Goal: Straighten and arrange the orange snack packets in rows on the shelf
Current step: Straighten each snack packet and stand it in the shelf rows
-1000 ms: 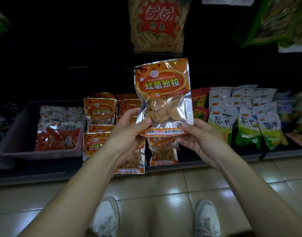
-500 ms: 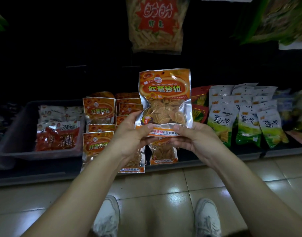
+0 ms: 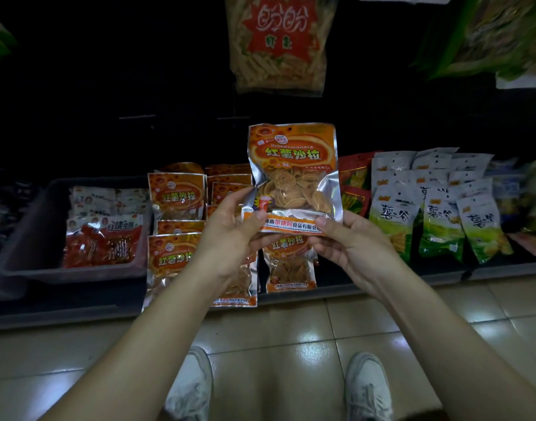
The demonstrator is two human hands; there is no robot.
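An orange snack packet (image 3: 292, 174) with a clear window stands upright in the air above the low shelf (image 3: 78, 311). My left hand (image 3: 230, 238) pinches its lower left corner and my right hand (image 3: 352, 244) pinches its lower right corner. Beneath and behind it, several more orange packets (image 3: 176, 192) lie in rough rows on the shelf. One orange packet (image 3: 291, 265) lies directly under the held one, and my left hand partly hides the front-row packets.
A grey tray (image 3: 32, 238) with red snack bags sits left of the orange packets. Green and white bags (image 3: 437, 220) fill the shelf on the right. A large bag (image 3: 279, 44) hangs above. Tiled floor and my two shoes are below.
The held packet has come down toward the shelf, and both hands have lowered and drawn closer together along its bottom edge.
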